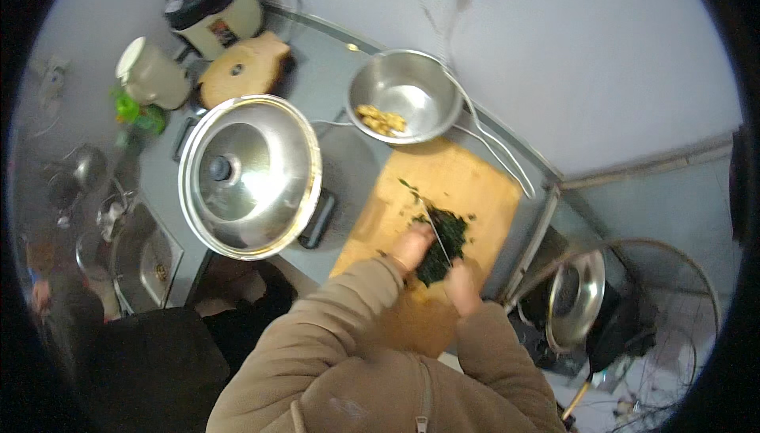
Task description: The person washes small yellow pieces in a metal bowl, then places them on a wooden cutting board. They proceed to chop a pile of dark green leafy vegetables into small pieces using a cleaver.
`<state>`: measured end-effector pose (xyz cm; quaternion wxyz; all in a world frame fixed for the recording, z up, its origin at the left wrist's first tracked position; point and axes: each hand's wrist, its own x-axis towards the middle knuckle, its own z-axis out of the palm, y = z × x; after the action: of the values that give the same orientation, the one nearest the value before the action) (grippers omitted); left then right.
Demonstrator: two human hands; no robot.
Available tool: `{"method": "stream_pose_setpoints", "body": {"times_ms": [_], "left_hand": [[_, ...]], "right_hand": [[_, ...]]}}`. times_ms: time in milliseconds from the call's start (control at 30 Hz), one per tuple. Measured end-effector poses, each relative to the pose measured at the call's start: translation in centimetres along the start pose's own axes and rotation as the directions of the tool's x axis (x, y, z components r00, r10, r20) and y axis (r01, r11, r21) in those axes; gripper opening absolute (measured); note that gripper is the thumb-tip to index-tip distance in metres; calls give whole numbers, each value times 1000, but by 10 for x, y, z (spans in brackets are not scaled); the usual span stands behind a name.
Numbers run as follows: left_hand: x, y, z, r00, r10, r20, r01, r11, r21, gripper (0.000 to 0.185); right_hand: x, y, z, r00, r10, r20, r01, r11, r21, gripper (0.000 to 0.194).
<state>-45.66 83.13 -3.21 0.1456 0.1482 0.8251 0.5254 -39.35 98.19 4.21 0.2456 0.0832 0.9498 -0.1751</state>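
Note:
My right hand (463,287) grips the handle end of a knife (436,231), whose thin blade slants up and left across a pile of chopped dark green leaves (452,232). Close against the left side of the blade, my left hand (414,244) is bent over the leaves' edge. Blur hides its fingertips, so what it holds is unclear. Beneath both hands lies a wooden cutting board (475,166) with stray leaf scraps on it. Beyond the board's far end, a steel bowl (409,83) contains yellowish pieces resembling ginger (380,119).
Left of the board stands a lidded steel pot (249,178) with black handles. An electric cooker (219,17), a wooden board (243,71) and a cream jug (154,71) are behind it. A white cable (493,136) curves beside the bowl. Someone in dark clothing (148,350) is at left, near a sink (159,261).

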Motion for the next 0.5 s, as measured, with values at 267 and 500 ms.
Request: {"method": "stream_pose_setpoints", "body": {"times_ms": [267,500], "left_hand": [[-3,28,-23,972,234,-8,-215,906,365,23],[27,67,-50,952,267,147,-303,874,380,31]], "right_hand": [[-13,21,-61,984,-108,-142,117,992,54,22],[0,50,-55,986,9,-166,16,989,149,25]]}}
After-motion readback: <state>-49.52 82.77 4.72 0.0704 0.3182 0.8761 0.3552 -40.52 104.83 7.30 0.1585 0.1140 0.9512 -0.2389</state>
